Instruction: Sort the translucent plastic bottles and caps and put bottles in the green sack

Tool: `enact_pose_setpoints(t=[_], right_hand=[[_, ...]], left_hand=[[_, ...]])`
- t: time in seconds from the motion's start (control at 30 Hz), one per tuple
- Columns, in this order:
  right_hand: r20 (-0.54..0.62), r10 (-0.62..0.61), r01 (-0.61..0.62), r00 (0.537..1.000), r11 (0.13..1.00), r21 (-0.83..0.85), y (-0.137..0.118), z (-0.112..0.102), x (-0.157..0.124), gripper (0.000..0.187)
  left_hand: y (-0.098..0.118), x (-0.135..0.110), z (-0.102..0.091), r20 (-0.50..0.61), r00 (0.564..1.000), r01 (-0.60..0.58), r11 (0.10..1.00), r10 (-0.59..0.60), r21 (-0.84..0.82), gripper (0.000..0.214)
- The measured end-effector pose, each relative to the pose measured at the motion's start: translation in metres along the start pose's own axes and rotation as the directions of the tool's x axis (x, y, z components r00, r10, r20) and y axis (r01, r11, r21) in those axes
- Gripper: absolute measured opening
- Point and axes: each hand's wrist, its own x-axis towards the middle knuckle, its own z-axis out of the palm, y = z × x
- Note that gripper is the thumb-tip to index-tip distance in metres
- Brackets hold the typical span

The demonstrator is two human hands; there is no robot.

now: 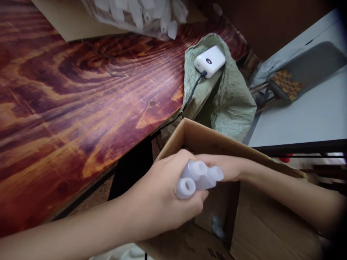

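Note:
My left hand (165,191) is closed round several small translucent white plastic bottles (204,177), their open necks pointing towards me. It holds them over an open cardboard box (222,137). Just behind the bottles is my right hand (221,166), reaching in from the right over the box. Its fingers are hidden by the bottles and my left hand, so their grip does not show. Down inside the box lie a few small clear pieces (217,227), too dim to make out fully.
A glossy wood-grain table (81,108) fills the left side. On it lies a clear bag of white bottles (141,14). A white power bank (210,60) with a black cable rests on a green woven sack (233,97) behind the box. A chair (303,76) stands at right.

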Motion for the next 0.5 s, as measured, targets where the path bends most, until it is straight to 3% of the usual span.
enact_pose_setpoints(t=[0.1,0.2,0.27,0.37,0.5], right_hand=[[-0.105,-0.022,0.044,0.994,0.977,0.209,-0.019,-0.015,-0.01,0.034],[-0.234,-0.031,0.133,0.972,0.892,0.433,-0.028,-0.021,-0.018,0.032],[-0.265,-0.061,0.181,0.962,0.872,0.456,-0.032,-0.022,-0.023,0.034],[-0.258,-0.107,0.186,0.96,0.935,0.304,-0.039,-0.022,-0.031,0.036],[-0.275,-0.188,0.157,0.943,0.979,-0.131,-0.053,-0.02,-0.041,0.029]], left_hand=[[0.004,0.002,-0.003,-0.032,0.999,0.028,0.999,-0.03,-0.047,0.015],[0.004,0.002,-0.004,-0.099,0.995,0.028,0.998,-0.034,-0.061,0.015],[0.003,0.002,-0.003,-0.136,0.99,0.014,0.998,-0.022,-0.058,0.016],[0.003,0.001,-0.002,-0.159,0.987,0.033,0.999,-0.035,-0.014,0.017],[0.003,0.002,-0.001,-0.155,0.986,0.06,0.998,-0.056,0.017,0.016]])
